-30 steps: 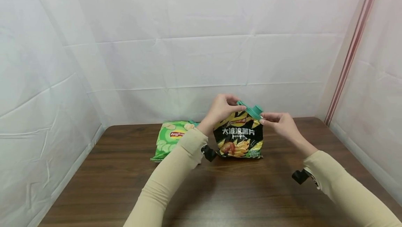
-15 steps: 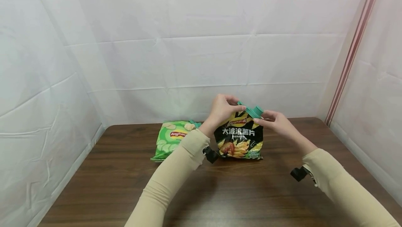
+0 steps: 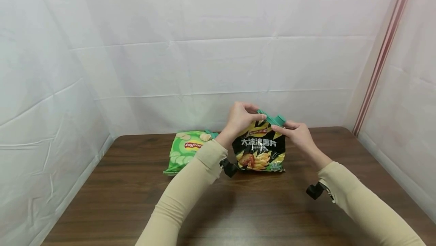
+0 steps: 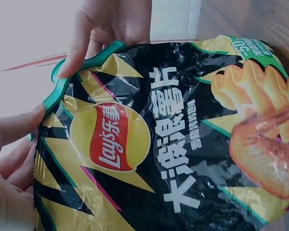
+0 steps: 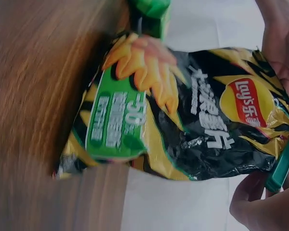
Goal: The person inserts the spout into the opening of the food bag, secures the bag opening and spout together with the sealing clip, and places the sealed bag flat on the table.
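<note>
A black and yellow Lay's chip bag [image 3: 259, 145] stands upright at the back of the table, its front toward me. Across its top edge lies a teal bag clip [image 3: 271, 119] with a round spout, slanting down to the right. My left hand [image 3: 238, 119] pinches the clip's left end and the bag's top corner between thumb and fingers. At the clip's other end, beside the spout, my right hand [image 3: 299, 134] squeezes with the thumb in front and fingers behind. The left wrist view shows the right thumb [image 4: 76, 53] pressed on the clip.
A green Lay's chip bag [image 3: 184, 151] lies to the left, partly behind my left forearm, with another teal clip [image 3: 212, 134] at its top. The dark wood table [image 3: 272, 208] ends at white curtain walls [image 3: 218, 68] at the back and sides.
My right hand has slid left along the clip, its thumb moving from the clip's right tip to in front of the bag near the spout. The left hand and bag stay nearly still.
</note>
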`<control>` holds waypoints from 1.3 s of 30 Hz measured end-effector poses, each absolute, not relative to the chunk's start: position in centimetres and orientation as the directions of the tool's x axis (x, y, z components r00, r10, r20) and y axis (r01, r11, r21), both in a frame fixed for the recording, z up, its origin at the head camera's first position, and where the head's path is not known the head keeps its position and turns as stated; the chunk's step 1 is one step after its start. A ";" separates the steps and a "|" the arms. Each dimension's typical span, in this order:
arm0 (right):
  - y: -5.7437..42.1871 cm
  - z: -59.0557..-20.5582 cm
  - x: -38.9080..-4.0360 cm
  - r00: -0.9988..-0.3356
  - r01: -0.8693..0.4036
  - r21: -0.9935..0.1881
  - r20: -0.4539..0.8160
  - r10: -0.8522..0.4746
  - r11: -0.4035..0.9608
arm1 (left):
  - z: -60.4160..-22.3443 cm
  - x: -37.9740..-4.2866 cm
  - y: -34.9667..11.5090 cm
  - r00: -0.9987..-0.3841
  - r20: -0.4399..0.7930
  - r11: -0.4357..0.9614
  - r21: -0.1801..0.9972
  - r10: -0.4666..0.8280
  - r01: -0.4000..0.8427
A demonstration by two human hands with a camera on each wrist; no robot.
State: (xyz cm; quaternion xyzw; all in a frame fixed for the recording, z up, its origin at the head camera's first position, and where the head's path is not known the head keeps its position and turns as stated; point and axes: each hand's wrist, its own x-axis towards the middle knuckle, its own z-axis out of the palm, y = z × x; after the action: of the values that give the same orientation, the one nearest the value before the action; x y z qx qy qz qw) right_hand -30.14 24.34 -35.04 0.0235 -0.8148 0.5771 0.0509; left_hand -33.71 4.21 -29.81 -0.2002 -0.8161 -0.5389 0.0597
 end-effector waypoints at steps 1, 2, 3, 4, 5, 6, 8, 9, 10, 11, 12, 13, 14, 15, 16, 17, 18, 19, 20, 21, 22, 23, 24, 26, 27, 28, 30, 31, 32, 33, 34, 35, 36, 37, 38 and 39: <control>24.3 -35.0 -30.1 -0.994 -0.092 -0.943 0.104 0.023 0.321 | -29.8 -33.7 4.2 -0.912 0.315 0.341 0.854 0.262 0.393; 24.2 -35.0 -30.2 -0.995 -0.087 -0.947 0.098 0.023 0.308 | -29.8 -33.7 4.2 -0.912 0.316 0.340 0.854 0.262 0.394; 24.2 -35.0 -30.2 -0.995 -0.083 -0.950 0.095 0.023 0.302 | -29.8 -33.8 4.1 -0.911 0.318 0.339 0.854 0.262 0.395; 24.1 -35.0 -30.2 -0.996 -0.079 -0.952 0.089 0.021 0.297 | -29.8 -33.8 4.1 -0.910 0.320 0.338 0.853 0.264 0.397; 24.1 -35.0 -30.3 -0.996 -0.076 -0.951 0.086 0.018 0.299 | -29.8 -33.8 4.1 -0.908 0.323 0.338 0.851 0.265 0.402; 24.1 -35.0 -30.3 -0.996 -0.075 -0.950 0.084 0.017 0.303 | -29.8 -33.9 4.1 -0.905 0.330 0.339 0.847 0.269 0.409; 24.3 -35.0 -30.4 -0.996 -0.083 -0.937 0.092 0.009 0.339 | -29.9 -34.0 4.1 -0.894 0.348 0.342 0.834 0.282 0.433; 24.3 -35.0 -30.5 -0.995 -0.090 -0.928 0.099 0.007 0.362 | -29.9 -34.0 4.0 -0.887 0.360 0.344 0.826 0.290 0.447; 24.4 -34.9 -30.5 -0.994 -0.099 -0.918 0.108 0.003 0.384 | -30.0 -34.0 4.0 -0.879 0.371 0.339 0.820 0.298 0.461; 24.4 -34.9 -30.6 -0.993 -0.110 -0.906 0.120 0.000 0.408 | -30.0 -34.0 4.0 -0.872 0.382 0.334 0.815 0.306 0.474; 24.5 -34.9 -30.6 -0.991 -0.123 -0.896 0.134 -0.004 0.427 | -30.0 -34.0 3.9 -0.866 0.391 0.330 0.810 0.311 0.484; 24.5 -35.0 -30.6 -0.989 -0.137 -0.887 0.148 -0.009 0.441 | -30.1 -34.0 3.9 -0.862 0.398 0.326 0.807 0.315 0.492; 24.5 -35.0 -30.6 -0.987 -0.149 -0.881 0.161 -0.013 0.448 | -30.1 -34.0 3.9 -0.858 0.403 0.323 0.805 0.319 0.498; 24.5 -35.0 -30.6 -0.986 -0.158 -0.880 0.169 -0.016 0.449 | -30.1 -34.0 3.8 -0.857 0.404 0.319 0.806 0.319 0.499; 24.5 -35.0 -30.6 -0.984 -0.166 -0.879 0.176 -0.019 0.447 | -30.1 -33.9 3.8 -0.857 0.404 0.314 0.809 0.319 0.498; 24.5 -35.0 -30.6 -0.983 -0.171 -0.881 0.180 -0.021 0.441 | -30.1 -33.9 3.8 -0.858 0.405 0.315 0.808 0.317 0.498; 24.5 -35.0 -30.6 -0.983 -0.175 -0.884 0.183 -0.024 0.434 | -30.1 -33.9 3.8 -0.859 0.404 0.317 0.808 0.315 0.497; 24.5 -35.0 -30.5 -0.982 -0.179 -0.885 0.185 -0.029 0.429 | -30.1 -33.9 3.8 -0.859 0.405 0.319 0.807 0.313 0.497; 24.5 -35.0 -30.5 -0.982 -0.181 -0.888 0.184 -0.034 0.424 | -30.1 -33.9 3.8 -0.859 0.406 0.324 0.805 0.311 0.498; 24.5 -35.0 -30.5 -0.983 -0.180 -0.889 0.181 -0.037 0.421 | -30.1 -33.8 3.7 -0.860 0.408 0.328 0.803 0.306 0.497; 24.5 -35.0 -30.5 -0.983 -0.181 -0.890 0.181 -0.040 0.418 | -30.1 -33.8 3.8 -0.860 0.410 0.335 0.799 0.302 0.499; 24.5 -34.9 -30.4 -0.983 -0.183 -0.892 0.181 -0.044 0.414 | -30.1 -33.8 3.8 -0.860 0.414 0.343 0.794 0.299 0.501; 24.5 -34.9 -30.4 -0.982 -0.184 -0.893 0.180 -0.048 0.411 | -30.1 -33.8 3.8 -0.860 0.417 0.350 0.790 0.294 0.503; 24.5 -34.9 -30.4 -0.984 -0.175 -0.898 0.169 -0.049 0.405 | -30.2 -33.7 3.8 -0.857 0.426 0.366 0.778 0.291 0.511; 24.5 -34.9 -30.4 -0.986 -0.166 -0.901 0.161 -0.047 0.401 | -30.2 -33.6 3.9 -0.854 0.430 0.374 0.771 0.292 0.515; 24.5 -34.9 -30.4 -0.987 -0.160 -0.905 0.155 -0.045 0.394 | -30.2 -33.6 3.9 -0.852 0.433 0.378 0.766 0.294 0.520; 24.5 -34.9 -30.5 -0.989 -0.147 -0.909 0.143 -0.038 0.390 | -30.2 -33.6 4.0 -0.847 0.439 0.382 0.758 0.300 0.529; 24.5 -34.9 -30.5 -0.990 -0.141 -0.910 0.139 -0.035 0.390 | -30.2 -33.5 4.1 -0.844 0.442 0.385 0.753 0.305 0.533; 24.5 -35.0 -30.5 -0.990 -0.140 -0.911 0.139 -0.031 0.388 | -30.3 -33.5 4.1 -0.842 0.442 0.387 0.750 0.310 0.536; 24.5 -35.0 -30.5 -0.989 -0.143 -0.910 0.143 -0.029 0.388 | -30.3 -33.5 4.1 -0.841 0.442 0.388 0.748 0.314 0.538; 24.6 -35.1 -30.4 -0.989 -0.147 -0.910 0.148 -0.029 0.388 | -30.4 -33.5 4.2 -0.839 0.441 0.390 0.746 0.318 0.540; 24.6 -35.1 -30.4 -0.988 -0.150 -0.909 0.151 -0.027 0.388 | -30.4 -33.5 4.2 -0.838 0.441 0.394 0.743 0.321 0.541; 24.6 -35.1 -30.4 -0.988 -0.151 -0.910 0.153 -0.026 0.386 | -30.4 -33.5 4.2 -0.837 0.440 0.400 0.738 0.327 0.544; 24.6 -35.1 -30.3 -0.988 -0.153 -0.911 0.155 -0.025 0.384 | -30.4 -33.5 4.2 -0.836 0.438 0.403 0.735 0.331 0.545; 24.6 -35.1 -30.3 -0.987 -0.153 -0.912 0.156 -0.024 0.381 | -30.4 -33.5 4.3 -0.835 0.436 0.405 0.733 0.336 0.547; 24.6 -35.1 -30.2 -0.987 -0.154 -0.913 0.157 -0.022 0.378 | -30.3 -33.5 4.3 -0.834 0.434 0.406 0.732 0.341 0.547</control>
State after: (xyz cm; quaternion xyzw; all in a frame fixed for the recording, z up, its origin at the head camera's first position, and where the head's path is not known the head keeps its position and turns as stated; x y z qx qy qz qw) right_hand -30.22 24.58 -35.13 0.0529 -0.8278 0.5553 0.0593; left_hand -33.46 4.26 -30.34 -0.2670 -0.8315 -0.4750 0.1086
